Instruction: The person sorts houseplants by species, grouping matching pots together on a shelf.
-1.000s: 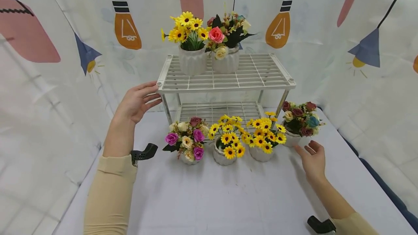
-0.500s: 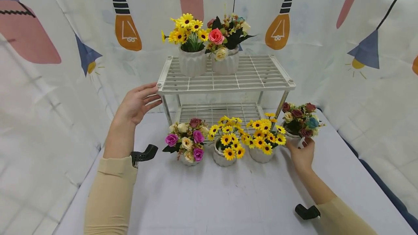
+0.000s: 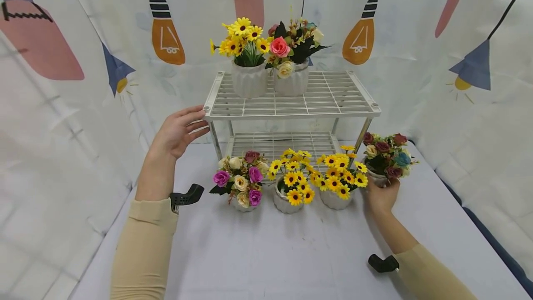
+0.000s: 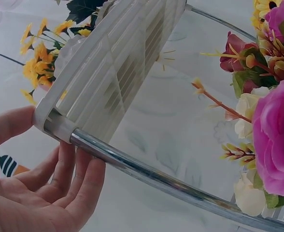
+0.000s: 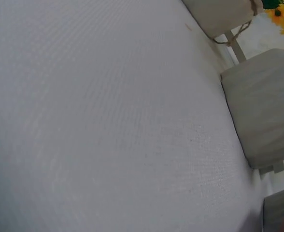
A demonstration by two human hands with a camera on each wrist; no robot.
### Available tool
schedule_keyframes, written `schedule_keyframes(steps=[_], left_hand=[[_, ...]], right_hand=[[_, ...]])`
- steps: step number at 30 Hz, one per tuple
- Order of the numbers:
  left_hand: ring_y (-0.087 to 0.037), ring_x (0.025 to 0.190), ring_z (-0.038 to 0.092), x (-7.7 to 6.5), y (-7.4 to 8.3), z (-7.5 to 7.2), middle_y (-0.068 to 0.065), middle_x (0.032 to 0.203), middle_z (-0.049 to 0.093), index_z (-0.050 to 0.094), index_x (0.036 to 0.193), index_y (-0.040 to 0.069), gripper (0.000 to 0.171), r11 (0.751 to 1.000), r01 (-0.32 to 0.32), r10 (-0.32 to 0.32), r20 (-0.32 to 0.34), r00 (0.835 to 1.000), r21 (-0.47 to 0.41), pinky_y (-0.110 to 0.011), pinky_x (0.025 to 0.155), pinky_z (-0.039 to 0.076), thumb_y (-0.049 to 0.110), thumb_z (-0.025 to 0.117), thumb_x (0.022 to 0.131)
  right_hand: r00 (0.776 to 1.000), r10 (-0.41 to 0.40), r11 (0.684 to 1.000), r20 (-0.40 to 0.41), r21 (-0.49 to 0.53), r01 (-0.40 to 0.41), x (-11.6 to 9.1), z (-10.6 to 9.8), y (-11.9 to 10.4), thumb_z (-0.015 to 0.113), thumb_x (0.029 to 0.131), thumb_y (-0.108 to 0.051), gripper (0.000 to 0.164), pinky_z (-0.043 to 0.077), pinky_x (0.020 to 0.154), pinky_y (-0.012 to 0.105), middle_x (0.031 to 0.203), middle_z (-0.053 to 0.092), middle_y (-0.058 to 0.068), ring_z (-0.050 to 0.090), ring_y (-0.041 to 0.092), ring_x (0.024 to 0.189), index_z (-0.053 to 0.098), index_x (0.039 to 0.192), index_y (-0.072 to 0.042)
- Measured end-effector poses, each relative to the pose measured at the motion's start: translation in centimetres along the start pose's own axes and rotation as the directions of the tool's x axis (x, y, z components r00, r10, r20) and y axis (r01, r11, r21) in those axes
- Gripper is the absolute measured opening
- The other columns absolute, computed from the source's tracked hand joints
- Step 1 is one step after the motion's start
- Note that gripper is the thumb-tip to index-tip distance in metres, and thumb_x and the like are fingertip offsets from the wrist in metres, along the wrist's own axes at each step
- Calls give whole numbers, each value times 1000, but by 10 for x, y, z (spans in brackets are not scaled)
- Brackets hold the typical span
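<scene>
My left hand (image 3: 174, 132) holds the front left corner of a two-tier white wire shelf rack (image 3: 337, 98). In the left wrist view, the thumb (image 4: 16, 124) lies against that corner and the fingers reach behind the chrome post (image 4: 147, 173). At the right, my right hand (image 3: 382, 198) grips the pot of a potted artificial rose plant (image 3: 385, 154) with dark red, cream and blue blooms. This pot stands beside the rack's right front leg; the hand and flowers partly hide it. The right wrist view shows only a sliver of that hand at its lower right edge.
Before the rack stand a pot of purple and cream roses (image 3: 241, 182) and two pots of yellow daisies (image 3: 291, 186). On the top shelf are a yellow daisy pot (image 3: 249, 80) and a mixed rose pot (image 3: 291, 80). White cloth (image 3: 291, 258) covers the table.
My right hand has moved left and forward from beside the dark red rose pot and now grips it. The left hand stays at the rack corner. The head view has shifted slightly.
</scene>
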State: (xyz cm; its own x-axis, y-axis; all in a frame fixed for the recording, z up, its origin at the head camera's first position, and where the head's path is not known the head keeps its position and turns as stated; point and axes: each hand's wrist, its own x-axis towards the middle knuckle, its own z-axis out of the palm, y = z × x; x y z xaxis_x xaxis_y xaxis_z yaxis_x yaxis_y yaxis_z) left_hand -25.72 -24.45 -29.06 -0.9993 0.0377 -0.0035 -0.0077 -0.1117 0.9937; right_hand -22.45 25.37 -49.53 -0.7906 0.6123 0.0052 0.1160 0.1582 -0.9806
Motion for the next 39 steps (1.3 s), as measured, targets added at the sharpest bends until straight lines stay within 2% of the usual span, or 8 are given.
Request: schedule_keyframes(steps=[6, 11, 19, 23, 27, 30, 35, 39], left_hand=[[-20, 114, 61, 1, 0, 0, -8, 133, 61, 42, 154, -1, 67, 1000, -8, 8, -8, 1000, 5, -40, 111, 44, 28, 70, 101], [-19, 113, 63, 2, -2, 1, -8, 131, 63, 46, 151, 0, 63, 999, -14, 14, -17, 1000, 33, -32, 99, 53, 30, 70, 101], [-20, 115, 59, 0, -1, 1, -2, 123, 63, 40, 155, -2, 68, 1000, -2, 2, 14, 1000, -3, -41, 112, 42, 28, 69, 102], [-20, 116, 59, -2, -1, 1, 2, 116, 66, 38, 156, -2, 66, 1000, 9, -9, 30, 1000, -12, -39, 111, 42, 26, 67, 103], [-20, 116, 58, -1, -1, 1, 2, 116, 66, 38, 156, -2, 65, 1000, 11, -10, 28, 1000, -9, -38, 109, 44, 26, 66, 103], [-19, 116, 58, -1, 0, 0, 1, 119, 64, 37, 156, -2, 67, 1000, 6, -6, 29, 1000, -8, -39, 111, 43, 26, 67, 103], [-19, 115, 59, -1, 2, 0, 0, 121, 63, 38, 156, -1, 67, 1000, 2, -2, 25, 1000, -4, -41, 113, 40, 27, 67, 102], [-19, 116, 58, -2, 1, -2, -1, 123, 63, 39, 156, -1, 67, 1000, 4, -4, 19, 1000, 1, -42, 114, 39, 28, 68, 102]], right_hand=[[998, -56, 998, -16, 29, 56, 1, 3, 3, 69, 96, -15, 82, 14, 124, 37, 162, 26, 21, 18, 29, 153, 17, 159, -1], [995, -90, 996, -39, -20, 90, 2, 3, 4, 68, 95, -11, 83, 14, 123, 35, 164, 26, 18, 18, 26, 153, 17, 160, -4], [993, -104, 992, -56, -77, 100, 3, 0, 6, 68, 95, -14, 76, 23, 122, 38, 159, 36, 19, 28, 28, 150, 27, 157, -1], [993, -99, 992, -60, -81, 94, 2, -5, 9, 70, 95, -16, 74, 27, 121, 42, 155, 41, 22, 34, 32, 147, 31, 155, 3], [989, -120, 991, -85, -78, 113, -1, -10, 6, 75, 95, -26, 74, 36, 113, 41, 147, 49, 22, 44, 31, 135, 37, 151, 3], [980, -158, 987, -119, -39, 154, -3, -12, -2, 80, 92, -30, 78, 39, 109, 36, 144, 53, 19, 48, 27, 130, 40, 150, 2], [951, -238, 966, -196, 57, 254, -6, -18, -22, 86, 87, -19, 77, 40, 108, 25, 145, 55, 16, 51, 18, 131, 44, 149, 1], [940, -241, 953, -242, 126, 277, -8, -23, -39, 86, 86, -14, 75, 41, 104, 24, 143, 55, 11, 51, 13, 129, 46, 148, -2]])
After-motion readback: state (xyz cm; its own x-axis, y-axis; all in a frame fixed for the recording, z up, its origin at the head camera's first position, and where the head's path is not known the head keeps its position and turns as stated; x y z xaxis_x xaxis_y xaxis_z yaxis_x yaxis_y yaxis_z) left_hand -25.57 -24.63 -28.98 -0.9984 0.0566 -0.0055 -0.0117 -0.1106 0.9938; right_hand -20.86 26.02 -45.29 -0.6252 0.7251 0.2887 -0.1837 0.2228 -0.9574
